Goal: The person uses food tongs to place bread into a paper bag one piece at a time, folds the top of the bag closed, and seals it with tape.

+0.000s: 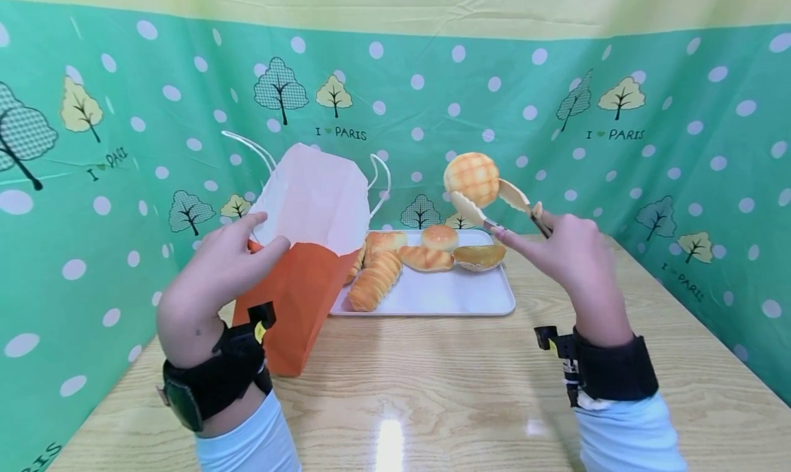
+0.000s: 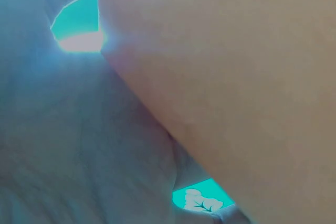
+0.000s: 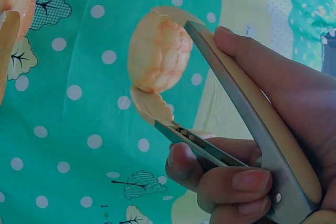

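Observation:
My right hand [image 1: 571, 249] grips a pair of tongs [image 3: 257, 145] with metal arms and cream tips. Between the tips, a round bun [image 1: 472, 178] with a grid-patterned top is held up above the tray. On the left, my left hand [image 1: 225, 259] holds an orange paper bag [image 1: 290, 300] near its open rim, thumb and fingers apart at the edge. The bag leans, its white inside facing me and its white string handles standing up. In the left wrist view, the bag's brownish surface [image 2: 226, 77] fills much of the picture, and the fingers are mostly hidden.
A white tray [image 1: 445, 300] lies behind the bag on the wooden table [image 1: 445, 383]. On it are a ridged roll [image 1: 375, 281], a round bun [image 1: 439, 238], a long bread [image 1: 426, 258], a filled bread [image 1: 479, 257] and others partly behind the bag. A green dotted curtain [image 1: 420, 135] hangs behind.

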